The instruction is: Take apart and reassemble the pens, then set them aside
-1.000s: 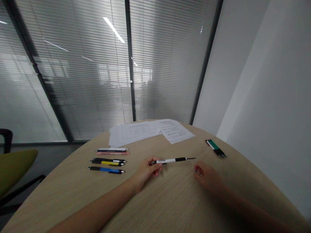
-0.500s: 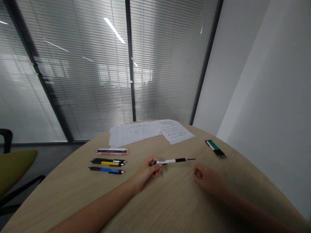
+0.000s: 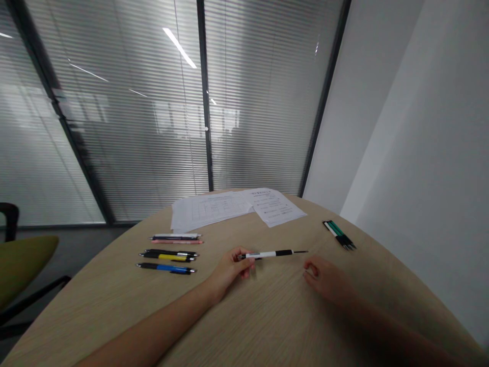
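My left hand pinches the rear end of a white-and-black pen, which lies nearly level over the wooden table, its thin metal tip pointing right. My right hand rests on the tabletop with curled fingers, holding nothing, a short way from the pen's tip. To the left lie pairs of retractable pens: a white and pink pair, a yellow-and-black pair, and a blue-and-black pair. A green-and-white bundle of pens lies at the right.
Printed paper sheets lie at the table's far edge. A white wall runs along the right, and a glass partition with blinds stands behind. An olive chair stands at the left.
My right hand has shifted slightly up and left, closer to the pen's tip. My left hand and the pen have barely moved.
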A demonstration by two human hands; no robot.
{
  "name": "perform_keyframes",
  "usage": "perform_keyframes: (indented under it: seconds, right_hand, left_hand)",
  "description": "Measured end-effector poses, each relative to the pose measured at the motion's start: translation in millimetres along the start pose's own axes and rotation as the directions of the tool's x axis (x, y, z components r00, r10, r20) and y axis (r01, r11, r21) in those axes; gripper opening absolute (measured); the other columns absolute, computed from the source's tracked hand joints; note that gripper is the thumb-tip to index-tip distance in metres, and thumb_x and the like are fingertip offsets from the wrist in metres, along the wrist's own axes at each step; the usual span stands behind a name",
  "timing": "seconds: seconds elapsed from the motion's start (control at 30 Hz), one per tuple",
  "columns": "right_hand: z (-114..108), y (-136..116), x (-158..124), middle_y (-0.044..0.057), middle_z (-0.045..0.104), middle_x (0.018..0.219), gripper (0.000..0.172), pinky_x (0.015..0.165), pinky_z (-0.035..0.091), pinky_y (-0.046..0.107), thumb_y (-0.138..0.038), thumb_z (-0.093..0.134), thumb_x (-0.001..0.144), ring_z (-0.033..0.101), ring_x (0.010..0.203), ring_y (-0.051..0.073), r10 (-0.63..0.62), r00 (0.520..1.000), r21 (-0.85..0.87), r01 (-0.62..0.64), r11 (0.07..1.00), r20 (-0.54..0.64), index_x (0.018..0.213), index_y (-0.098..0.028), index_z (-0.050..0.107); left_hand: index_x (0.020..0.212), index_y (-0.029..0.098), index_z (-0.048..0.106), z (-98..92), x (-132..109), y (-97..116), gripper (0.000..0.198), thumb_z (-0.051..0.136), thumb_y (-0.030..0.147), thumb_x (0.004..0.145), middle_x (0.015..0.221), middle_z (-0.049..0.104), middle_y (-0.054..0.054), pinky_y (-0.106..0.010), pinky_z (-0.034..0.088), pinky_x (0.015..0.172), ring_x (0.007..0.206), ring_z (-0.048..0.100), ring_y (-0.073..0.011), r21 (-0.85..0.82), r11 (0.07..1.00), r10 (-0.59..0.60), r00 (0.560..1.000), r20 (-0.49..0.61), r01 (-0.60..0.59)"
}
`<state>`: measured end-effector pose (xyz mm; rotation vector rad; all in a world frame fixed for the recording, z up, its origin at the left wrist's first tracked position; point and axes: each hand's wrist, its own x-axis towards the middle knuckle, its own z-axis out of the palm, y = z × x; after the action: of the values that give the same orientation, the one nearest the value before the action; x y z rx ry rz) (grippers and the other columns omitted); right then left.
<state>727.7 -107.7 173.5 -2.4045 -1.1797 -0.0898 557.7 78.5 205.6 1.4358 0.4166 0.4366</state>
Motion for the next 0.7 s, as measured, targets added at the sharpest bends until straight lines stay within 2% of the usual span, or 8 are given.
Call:
perform_keyframes:
  seconds: [0.13, 0.33, 0.47, 0.7]
  right_hand:
    - [0.3, 2.6, 1.1, 0.000, 0.054, 0.063, 0.020, 0.052, 0.036, 0.025, -0.028, 0.045, 0.070, 0.051, 0.054, 0.014, 0.015, 0.995, 0.064, -0.008, 0.998, -0.099, 0.085, -0.020, 0.056]
    - [-0.4, 4.4, 2.8, 0.000, 0.053, 0.066, 0.027, 0.052, 0.038, 0.025, -0.032, 0.046, 0.071, 0.049, 0.053, 0.013, -0.047, 0.973, 0.111, 0.074, 0.991, -0.228, 0.092, -0.019, 0.056]
    - [-2.8, 4.0, 3.1, 0.001, 0.053, 0.069, 0.028, 0.053, 0.038, 0.024, -0.034, 0.044, 0.074, 0.047, 0.054, 0.013, -0.064, 0.973, 0.119, 0.093, 0.989, -0.222, 0.095, -0.019, 0.055]
    - [-5.6, 4.5, 2.2, 0.001, 0.053, 0.067, 0.022, 0.056, 0.039, 0.025, -0.032, 0.039, 0.078, 0.046, 0.056, 0.013, -0.082, 0.978, 0.160, 0.114, 0.980, -0.192, 0.086, -0.020, 0.055]
  left_hand:
    - [0.070, 0.013, 0.054, -0.1, 0.2, -0.2, 0.024, 0.065, 0.030, 0.057, 0.053, 0.054, 0.003, -0.019, 0.030, 0.043, 0.042, 0.042, -0.0061, 0.006, 1.000, -0.003, 1.000, 0.001, 0.003]
    - [0.070, 0.013, 0.054, -1.2, 2.5, -2.4, 0.024, 0.065, 0.030, 0.058, 0.053, 0.055, 0.003, -0.019, 0.030, 0.043, 0.042, 0.042, -0.0063, 0.018, 1.000, 0.002, 1.000, 0.017, -0.002]
    - [0.070, 0.013, 0.054, -0.9, 1.4, -1.1, 0.022, 0.064, 0.029, 0.058, 0.053, 0.054, 0.003, -0.019, 0.030, 0.044, 0.043, 0.042, -0.0063, 0.024, 1.000, 0.003, 1.000, 0.021, -0.003]
    - [0.069, 0.013, 0.054, -1.0, 0.2, -0.3, 0.022, 0.065, 0.029, 0.059, 0.052, 0.054, 0.003, -0.019, 0.030, 0.044, 0.043, 0.042, -0.0065, 0.017, 1.000, 0.004, 1.000, 0.026, -0.004]
